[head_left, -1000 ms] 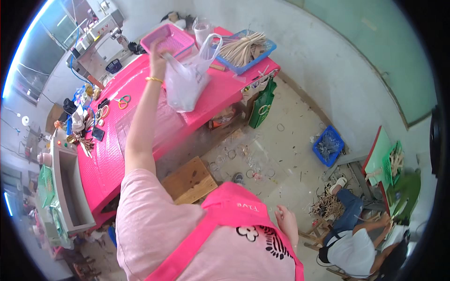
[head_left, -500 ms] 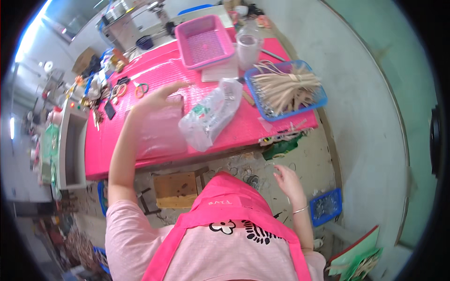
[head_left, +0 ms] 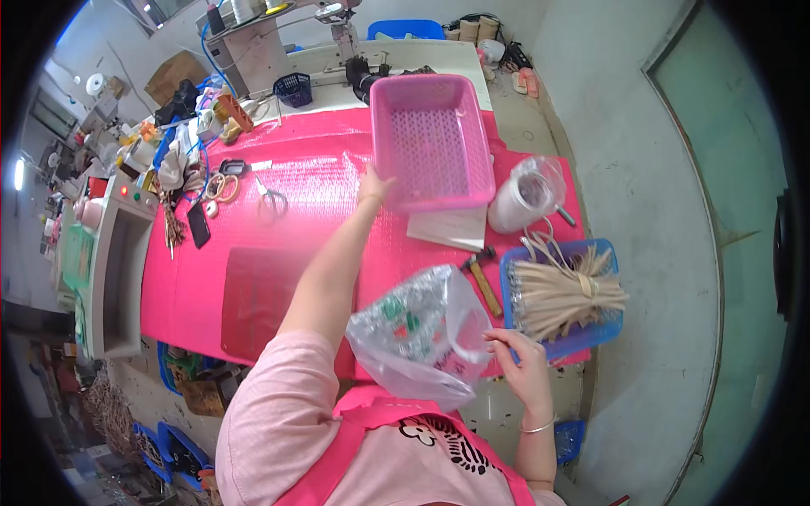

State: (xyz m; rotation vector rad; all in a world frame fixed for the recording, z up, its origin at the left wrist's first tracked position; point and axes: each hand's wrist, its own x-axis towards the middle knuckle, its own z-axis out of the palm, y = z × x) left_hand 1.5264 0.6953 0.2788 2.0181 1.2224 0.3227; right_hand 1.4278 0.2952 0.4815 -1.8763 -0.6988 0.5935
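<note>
My left hand [head_left: 374, 187] reaches across the table to the near left side of a pink plastic basket [head_left: 433, 202]. Its thumb and fingers are apart at the basket's edge, not closed round it. Close to my body, my right hand [head_left: 521, 363] pinches the right edge of a clear plastic bag [head_left: 413, 325] with green and red print. The bag lies crumpled over the table's front edge, its mouth towards that hand. What the bag contains, if anything, I cannot make out.
A blue basket [head_left: 582, 341] of beige cord bundles stands right, beside a hammer [head_left: 485, 287] and a white roll [head_left: 521, 202] in plastic. White paper [head_left: 447, 229] lies under the pink basket's near side. Scissors [head_left: 272, 199] and a dark phone [head_left: 198, 224] lie left. A sewing machine [head_left: 342, 34] stands behind.
My left hand has moved forward to the pink basket. My right hand has come from beside the table to the bag and pinched its edge. The whole view has shifted.
</note>
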